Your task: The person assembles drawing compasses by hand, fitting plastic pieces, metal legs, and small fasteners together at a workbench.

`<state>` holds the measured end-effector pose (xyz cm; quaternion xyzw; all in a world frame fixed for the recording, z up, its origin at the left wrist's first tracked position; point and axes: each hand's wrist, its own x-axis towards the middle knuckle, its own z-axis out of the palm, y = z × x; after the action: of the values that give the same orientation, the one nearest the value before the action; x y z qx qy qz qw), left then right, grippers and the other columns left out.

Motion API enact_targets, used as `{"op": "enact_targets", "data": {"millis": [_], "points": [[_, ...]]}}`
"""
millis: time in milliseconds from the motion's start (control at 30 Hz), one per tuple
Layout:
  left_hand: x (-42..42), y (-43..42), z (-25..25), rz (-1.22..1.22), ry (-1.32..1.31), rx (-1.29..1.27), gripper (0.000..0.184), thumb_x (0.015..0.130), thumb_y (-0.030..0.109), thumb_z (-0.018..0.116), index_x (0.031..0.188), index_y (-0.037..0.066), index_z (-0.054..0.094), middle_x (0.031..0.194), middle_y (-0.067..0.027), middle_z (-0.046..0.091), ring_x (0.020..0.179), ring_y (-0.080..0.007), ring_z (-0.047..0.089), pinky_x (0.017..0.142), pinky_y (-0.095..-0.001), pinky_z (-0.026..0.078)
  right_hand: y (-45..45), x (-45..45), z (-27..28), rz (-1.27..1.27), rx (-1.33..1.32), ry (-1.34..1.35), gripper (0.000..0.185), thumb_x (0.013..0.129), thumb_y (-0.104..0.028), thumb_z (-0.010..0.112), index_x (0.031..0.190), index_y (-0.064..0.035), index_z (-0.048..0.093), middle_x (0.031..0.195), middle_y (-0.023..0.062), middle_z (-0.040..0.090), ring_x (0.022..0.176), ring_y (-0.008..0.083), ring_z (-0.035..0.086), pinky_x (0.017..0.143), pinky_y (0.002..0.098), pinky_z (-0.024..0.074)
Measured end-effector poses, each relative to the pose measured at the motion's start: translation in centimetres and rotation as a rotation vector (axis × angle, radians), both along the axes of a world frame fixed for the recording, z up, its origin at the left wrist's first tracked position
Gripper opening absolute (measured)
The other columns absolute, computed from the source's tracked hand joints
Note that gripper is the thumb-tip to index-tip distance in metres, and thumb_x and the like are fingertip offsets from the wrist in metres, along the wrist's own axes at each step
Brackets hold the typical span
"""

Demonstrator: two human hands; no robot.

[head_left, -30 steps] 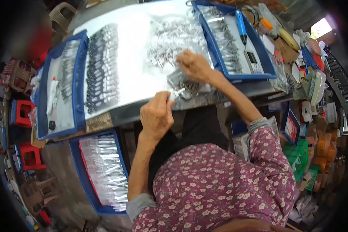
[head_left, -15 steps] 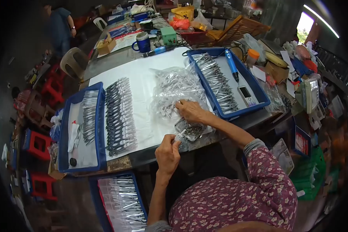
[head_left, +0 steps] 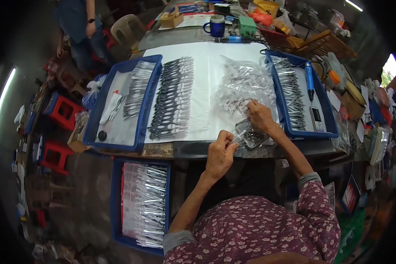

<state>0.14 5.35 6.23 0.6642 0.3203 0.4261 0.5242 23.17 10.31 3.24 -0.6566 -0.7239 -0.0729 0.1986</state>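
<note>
My left hand [head_left: 221, 155] is closed, thumb against fingers, on a small white plastic piece [head_left: 237, 138] near the table's front edge. Up and to the right, my right hand [head_left: 261, 118] has its fingertips bunched among small white pieces [head_left: 237, 105] at the mouth of a clear plastic bag [head_left: 245, 79]. Whatever those fingertips pinch is hidden. Just below my right hand lies a clear bag of small metal parts [head_left: 252, 138]. Left of the bags, dark-and-white handled pieces [head_left: 174, 97] lie in a long row on white paper [head_left: 204, 94].
Blue trays flank the work: a left tray [head_left: 138, 143] with slim metal pieces, a right tray [head_left: 334, 125] with more, a blue electric screwdriver [head_left: 309, 81] and a small meter [head_left: 317, 119]. A lower tray [head_left: 114, 211] sits beneath the table edge. A person [head_left: 81, 26] stands back left.
The whole view has swung, carrying the table rightward and upward in frame. Both hands keep nearly the same places beside the bags. The person at the back left appears larger and nearer.
</note>
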Motion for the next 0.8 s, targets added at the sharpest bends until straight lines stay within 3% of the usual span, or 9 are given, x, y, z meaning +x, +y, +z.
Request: {"op": "enact_targets", "data": {"millis": [133,267,367,433,500,567,800], "points": [[-0.1,0.3,-0.4,-0.025,-0.065,-0.032,0.010,0.080,0.002,0.056,0.084,-0.001,0.048,0.061,-0.0028,0.055,0.055,-0.0044,0.047,0.050,-0.0203,0.038,-0.4,0.5,-0.3,0.080,0.114,0.027,0.007,0.076,-0.002,0.048,0.082,-0.0011,0.046,0.080,0.0189,0.055,0.070,0.0390,0.057,0.059,0.0452,0.0444],[0.2,0.1,-0.1,-0.016,-0.123,-0.122,0.010,0.080,0.001,0.057,0.084,0.001,0.048,0.061,-0.0006,0.055,0.051,-0.0016,0.042,0.045,-0.0173,0.032,-1.0,0.9,0.0,0.069,0.202,0.072,0.002,0.085,-0.003,0.046,0.086,-0.0017,0.046,0.069,0.0205,0.053,0.062,0.0404,0.054,0.052,0.0422,0.0410],[0.5,0.2,-0.8,-0.030,-0.126,-0.172,0.011,0.081,0.002,0.057,0.087,0.002,0.048,0.065,-0.0016,0.057,0.053,-0.0027,0.045,0.046,-0.0170,0.034,-1.4,1.2,0.0,0.003,0.165,0.198,0.003,0.087,-0.005,0.046,0.088,-0.0015,0.046,0.068,0.0185,0.055,0.058,0.0358,0.056,0.050,0.0394,0.0412],[0.6,0.2,-0.9,-0.032,-0.124,-0.198,0.011,0.082,0.002,0.058,0.088,0.003,0.048,0.066,-0.0028,0.058,0.054,-0.0029,0.046,0.047,-0.0165,0.035,-2.0,0.4,0.9,0.021,0.210,0.400,0.010,0.088,-0.010,0.049,0.088,-0.0003,0.047,0.060,0.0185,0.055,0.053,0.0352,0.057,0.048,0.0394,0.0427],[0.9,0.2,-0.9,-0.027,-0.138,-0.193,0.011,0.081,0.002,0.058,0.087,0.003,0.049,0.066,-0.0036,0.058,0.052,-0.0033,0.046,0.045,-0.0163,0.034,-2.9,-0.8,2.2,0.003,0.114,0.878,0.012,0.088,-0.010,0.050,0.086,0.0013,0.049,0.060,0.0113,0.058,0.052,0.0160,0.060,0.047,0.0273,0.0448],[0.9,0.2,-0.4,-0.032,-0.112,-0.236,0.010,0.082,0.002,0.058,0.087,0.003,0.049,0.065,-0.0042,0.058,0.049,-0.0036,0.045,0.043,-0.0165,0.033,-3.7,-1.6,3.2,0.047,0.019,1.149,0.013,0.088,-0.011,0.051,0.086,0.0019,0.051,0.061,0.0092,0.059,0.053,0.0120,0.059,0.047,0.0223,0.0452],[1.5,0.5,-0.7,-0.038,-0.191,-0.334,0.012,0.082,0.005,0.059,0.087,0.003,0.049,0.064,-0.0064,0.059,0.045,-0.0044,0.044,0.039,-0.0169,0.032,-5.2,-3.8,3.3,0.176,-0.084,1.370,0.017,0.090,-0.015,0.052,0.088,0.0014,0.053,0.066,0.0054,0.057,0.057,0.0107,0.060,0.046,0.0182,0.0444]]}}
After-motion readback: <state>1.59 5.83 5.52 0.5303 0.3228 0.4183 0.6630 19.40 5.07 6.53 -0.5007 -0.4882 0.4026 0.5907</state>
